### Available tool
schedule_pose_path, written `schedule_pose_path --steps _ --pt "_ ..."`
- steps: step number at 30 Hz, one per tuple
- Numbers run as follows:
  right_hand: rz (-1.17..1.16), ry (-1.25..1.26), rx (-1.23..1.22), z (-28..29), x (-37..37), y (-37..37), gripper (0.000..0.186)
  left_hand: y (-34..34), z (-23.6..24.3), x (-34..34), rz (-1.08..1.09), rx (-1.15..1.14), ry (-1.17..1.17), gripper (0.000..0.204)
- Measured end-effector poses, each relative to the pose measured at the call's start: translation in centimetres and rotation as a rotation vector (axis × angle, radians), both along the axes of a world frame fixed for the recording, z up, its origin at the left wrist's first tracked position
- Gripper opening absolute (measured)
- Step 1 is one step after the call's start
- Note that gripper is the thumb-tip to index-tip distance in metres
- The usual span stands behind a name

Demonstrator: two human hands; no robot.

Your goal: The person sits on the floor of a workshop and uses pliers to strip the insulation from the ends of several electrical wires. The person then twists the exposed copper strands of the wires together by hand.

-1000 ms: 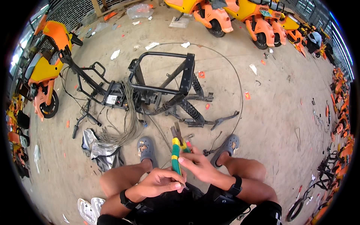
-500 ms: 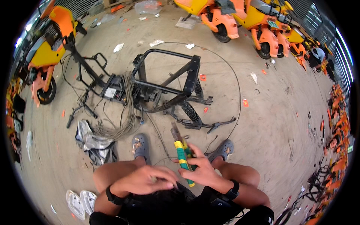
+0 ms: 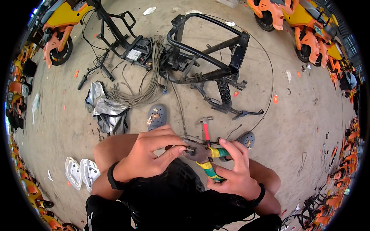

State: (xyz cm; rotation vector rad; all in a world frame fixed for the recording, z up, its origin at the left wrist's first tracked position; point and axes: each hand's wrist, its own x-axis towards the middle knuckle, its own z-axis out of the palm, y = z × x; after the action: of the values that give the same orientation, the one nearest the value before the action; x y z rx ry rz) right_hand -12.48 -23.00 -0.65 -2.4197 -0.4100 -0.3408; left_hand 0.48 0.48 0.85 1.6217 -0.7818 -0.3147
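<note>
Head view: at five o'clock, pliers (image 3: pixel 199 153) are being held by the right hand (image 3: pixel 239 172), fingers spread, while a small piece (image 3: pixel 189 148) is being pinched by the left hand (image 3: pixel 155 153), fingertips ideally being kept off the jaws.

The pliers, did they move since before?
Yes. The pliers turned: their jaws pointed toward the black frame, but now point left, farther from it.

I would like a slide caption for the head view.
Right hand holds green-and-yellow-handled metal pliers, left hand at their jaws, near a bare black metal frame.
</note>
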Motion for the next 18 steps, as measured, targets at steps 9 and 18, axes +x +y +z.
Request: schedule_pose_path --steps 9,18 --pt "0.055 -0.040 -0.039 0.1 0.5 -0.5 0.036 0.8 0.4 0.2 -0.008 -0.011 0.045 0.009" --pt "0.058 -0.030 -0.026 0.3 0.5 -0.4 0.036 1.0 0.5 0.5 -0.018 0.001 0.011 0.009"
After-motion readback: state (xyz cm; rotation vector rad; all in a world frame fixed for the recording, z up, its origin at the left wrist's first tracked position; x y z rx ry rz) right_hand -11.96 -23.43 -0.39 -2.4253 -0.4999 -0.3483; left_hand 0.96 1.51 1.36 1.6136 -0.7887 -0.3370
